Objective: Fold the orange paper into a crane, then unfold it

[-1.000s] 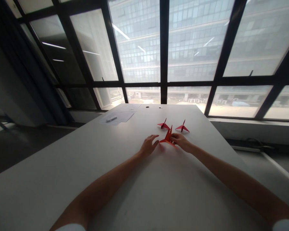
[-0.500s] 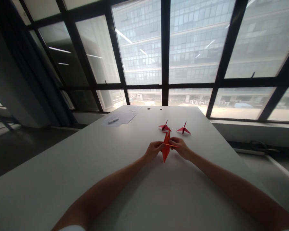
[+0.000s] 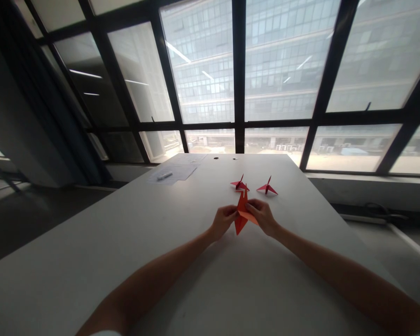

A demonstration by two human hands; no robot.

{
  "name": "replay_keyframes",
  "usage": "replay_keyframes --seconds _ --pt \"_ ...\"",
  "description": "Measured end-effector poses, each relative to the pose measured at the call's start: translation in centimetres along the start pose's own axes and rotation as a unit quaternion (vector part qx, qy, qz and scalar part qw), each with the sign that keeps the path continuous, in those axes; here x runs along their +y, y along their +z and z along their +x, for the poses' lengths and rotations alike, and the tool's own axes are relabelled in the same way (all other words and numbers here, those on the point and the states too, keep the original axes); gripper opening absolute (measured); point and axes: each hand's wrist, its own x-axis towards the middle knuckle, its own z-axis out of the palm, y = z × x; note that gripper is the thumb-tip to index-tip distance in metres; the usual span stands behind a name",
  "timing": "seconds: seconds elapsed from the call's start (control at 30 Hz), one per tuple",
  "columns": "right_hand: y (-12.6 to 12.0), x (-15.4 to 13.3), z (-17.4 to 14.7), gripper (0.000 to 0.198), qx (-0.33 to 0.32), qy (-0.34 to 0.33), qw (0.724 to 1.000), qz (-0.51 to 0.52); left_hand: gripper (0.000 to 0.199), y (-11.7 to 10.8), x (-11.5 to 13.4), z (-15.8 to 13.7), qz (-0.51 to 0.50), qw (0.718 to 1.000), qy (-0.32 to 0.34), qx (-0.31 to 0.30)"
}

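An orange-red origami crane (image 3: 241, 225) is held between both hands, just above the white table. My left hand (image 3: 224, 220) pinches its left edge near the middle. On the other side, my right hand (image 3: 262, 214) has its fingers closed on the paper, and a lighter orange flap (image 3: 249, 217) slants down beside them. The crane's narrow points stick up at the far end. Beyond the hands stand two finished-looking pink-red paper cranes, one on the left (image 3: 238, 185) and one on the right (image 3: 267, 188). The fingertips are partly hidden by the paper.
The white table (image 3: 143, 242) stretches away toward large black-framed windows (image 3: 240, 70). Printed sheets (image 3: 182, 169) with a white marker-like tube (image 3: 164, 176) on them lie at the far left. A dark blue curtain (image 3: 52, 93) hangs at the left.
The crane's crosswise flap, nearly edge-on before, now tilts downward on the right and shows its lighter face. My right hand has shifted slightly; the other two cranes stay put.
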Motion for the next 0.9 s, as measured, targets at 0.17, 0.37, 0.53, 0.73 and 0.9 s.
replay_keyframes --seconds 0.17,0.37,0.53,0.73,0.9 --pt "-0.14 0.13 0.24 0.031 0.073 -0.033 0.996 -0.029 0.030 -0.33 -0.46 0.34 0.059 0.996 0.031 0.053" --pt "0.07 -0.47 0.23 0.035 0.024 -0.091 0.979 -0.179 0.019 -0.11 -0.16 -0.05 0.220 0.962 0.098 0.128" --pt "0.64 0.15 0.22 0.030 0.003 -0.066 0.981 -0.181 0.020 0.40 0.08 -0.30 0.248 0.955 0.099 0.129" --pt "0.54 0.18 0.25 0.026 0.013 -0.007 0.997 -0.075 0.024 0.44 -0.52 0.04 0.112 0.989 0.043 0.088" --pt "0.68 0.20 0.05 0.028 -0.011 -0.002 0.998 -0.070 0.026 0.18 -0.66 0.15 0.064 0.988 0.034 0.133"
